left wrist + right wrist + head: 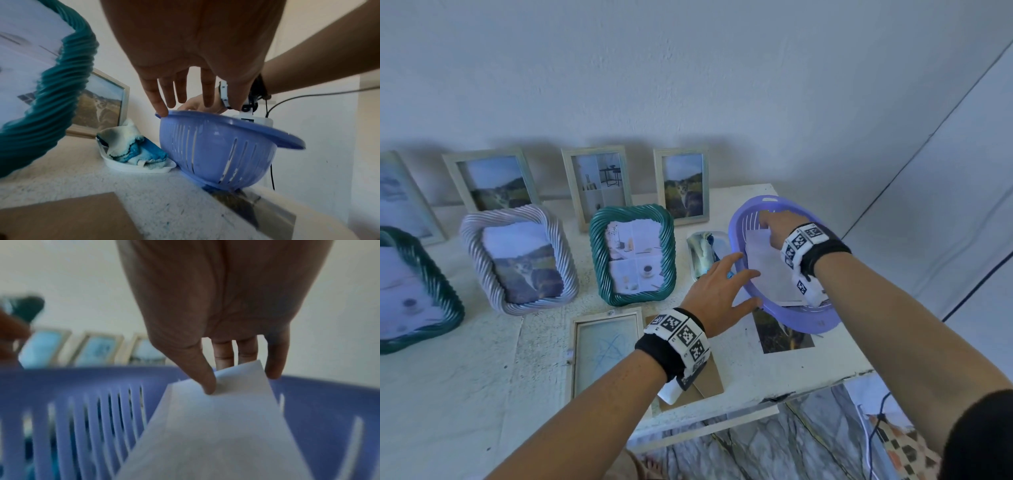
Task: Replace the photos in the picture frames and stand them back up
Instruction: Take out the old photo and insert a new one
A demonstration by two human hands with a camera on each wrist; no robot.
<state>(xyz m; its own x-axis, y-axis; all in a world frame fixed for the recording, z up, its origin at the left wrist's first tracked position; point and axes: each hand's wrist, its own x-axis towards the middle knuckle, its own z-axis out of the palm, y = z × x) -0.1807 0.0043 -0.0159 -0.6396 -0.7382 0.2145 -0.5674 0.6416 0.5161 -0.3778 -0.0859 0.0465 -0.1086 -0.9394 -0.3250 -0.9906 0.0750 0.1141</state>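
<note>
Leftmost, our emptied frame lies flat near the table's edge. Our left hand, fingers straight, steadies the purple basket's rim. Our right hand pinches the white photo sheets inside (long axis toward us), so they must travel leftward.
</note>
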